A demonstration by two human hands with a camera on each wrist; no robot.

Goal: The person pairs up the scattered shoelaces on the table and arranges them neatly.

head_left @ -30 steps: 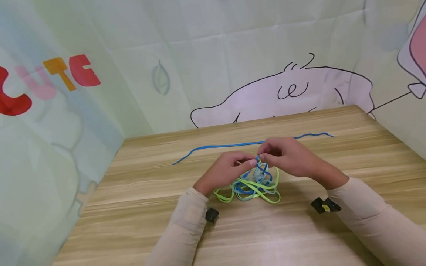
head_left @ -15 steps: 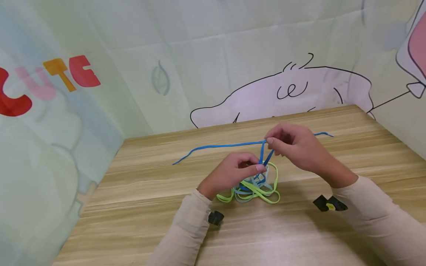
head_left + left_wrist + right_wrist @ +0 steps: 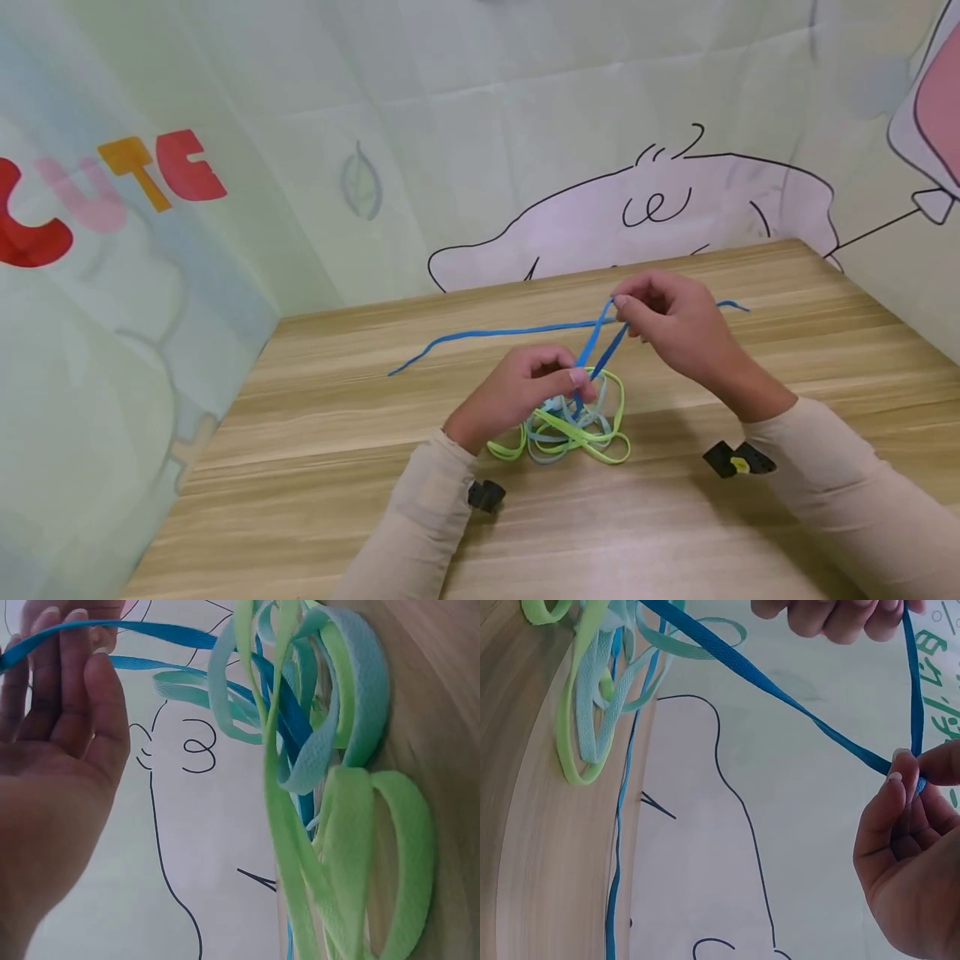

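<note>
Over the table, my right hand (image 3: 678, 333) pinches a bend of a blue shoelace (image 3: 780, 697) between thumb and fingertips. Two strands run down from that pinch toward my left hand (image 3: 525, 387). One strand crosses the left fingertips in the left wrist view, and the left thumb and fingers grip it in the head view. Just below the left hand lies a loose tangle of lime-green shoelace (image 3: 617, 446) and pale-blue shoelace (image 3: 375, 690). In the right wrist view, the other blue strand leads back into this tangle. The left hand partly covers the pile.
Behind the tangle a separate blue shoelace (image 3: 487, 332) lies stretched across the wooden table (image 3: 315, 433), partly hidden by the right hand. A printed cloth (image 3: 465, 150) hangs past the table's back edge. Small black devices sit at both wrists.
My right hand has risen away to the right from beside the left hand, drawing a length of the blue shoelace up out of the tangle. The left hand has stayed close over the pile.
</note>
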